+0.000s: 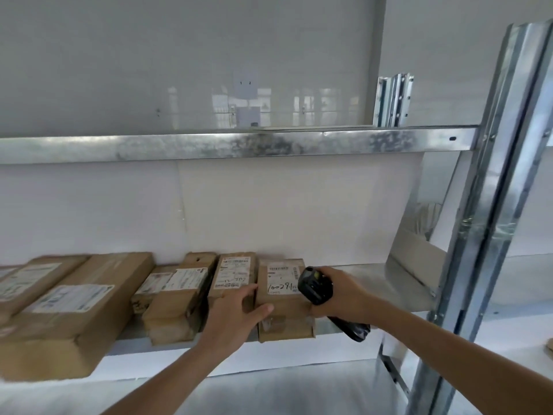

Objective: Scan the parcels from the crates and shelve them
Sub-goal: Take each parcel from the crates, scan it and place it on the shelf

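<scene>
Head view: a metal shelf (374,283) ran across the lower half of the frame, with a second shelf rail (239,143) crossing above it at mid-height.
Parcel in hand: a small brown parcel (284,301) lay flat on the shelf, lower centre, its near end overhanging the shelf's front edge.
Left hand: the left hand (236,313) rested on the parcel's left side, fingers relaxed and spread, thumb laid across its top face.
Right hand: the right hand (338,295) was curled round a black handheld scanner (317,286), its thumb touching the parcel's right edge.
Scanner: its head sat just beside the parcel's upper right corner; its handle pointed down toward the lower right.
Neighbouring parcels: a labelled carton (230,277) touched the parcel's left side; further cartons (176,298) and a long box (74,310) filled the shelf out to the left edge of the frame.
Open room: bare shelf surface extended to the right of the parcel as far as the upright post (490,223).
Headroom: white wall showed between the parcel tops and the rail above.
</scene>
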Demonstrator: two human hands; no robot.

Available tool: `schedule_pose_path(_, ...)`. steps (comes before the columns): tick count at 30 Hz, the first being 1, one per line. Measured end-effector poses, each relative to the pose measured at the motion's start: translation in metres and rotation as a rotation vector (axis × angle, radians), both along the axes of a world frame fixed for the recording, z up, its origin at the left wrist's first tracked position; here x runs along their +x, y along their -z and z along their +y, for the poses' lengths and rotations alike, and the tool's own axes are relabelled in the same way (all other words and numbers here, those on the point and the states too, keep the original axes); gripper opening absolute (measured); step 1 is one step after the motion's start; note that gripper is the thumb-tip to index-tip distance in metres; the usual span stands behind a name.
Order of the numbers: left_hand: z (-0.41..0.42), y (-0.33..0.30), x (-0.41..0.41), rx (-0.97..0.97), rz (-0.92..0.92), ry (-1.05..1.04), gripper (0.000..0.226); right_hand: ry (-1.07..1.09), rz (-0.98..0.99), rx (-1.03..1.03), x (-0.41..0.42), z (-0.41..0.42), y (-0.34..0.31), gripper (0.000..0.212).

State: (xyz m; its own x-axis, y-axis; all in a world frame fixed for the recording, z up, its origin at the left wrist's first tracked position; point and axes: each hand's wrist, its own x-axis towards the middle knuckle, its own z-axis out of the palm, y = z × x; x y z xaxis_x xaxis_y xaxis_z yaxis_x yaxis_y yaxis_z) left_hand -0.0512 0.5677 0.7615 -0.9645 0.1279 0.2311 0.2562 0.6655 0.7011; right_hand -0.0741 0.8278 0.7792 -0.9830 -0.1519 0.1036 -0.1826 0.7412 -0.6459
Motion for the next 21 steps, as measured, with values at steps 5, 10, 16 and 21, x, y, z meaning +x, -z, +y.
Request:
schedule_pose_path(5,0.009,-0.001,-0.010,-0.022,0.001,-0.041,0.054,-0.014,-0.007,0.014,-0.015,0.005,0.000,0.078)
schedule_pose_path(10,0.013,-0.003,-0.016,-0.029,-0.018,-0.077,0.055,-0.029,0.003,0.033,-0.028,0.006,-0.002,0.074)
schedule_pose_path(16,0.019,-0.004,-0.023,0.000,-0.064,-0.114,0.058,-0.020,0.011,0.056,-0.039,0.007,-0.004,0.070)
schedule_pose_path(21,0.017,-0.005,-0.023,0.050,-0.117,-0.108,0.059,-0.011,0.014,0.084,-0.039,0.007,-0.008,0.078)
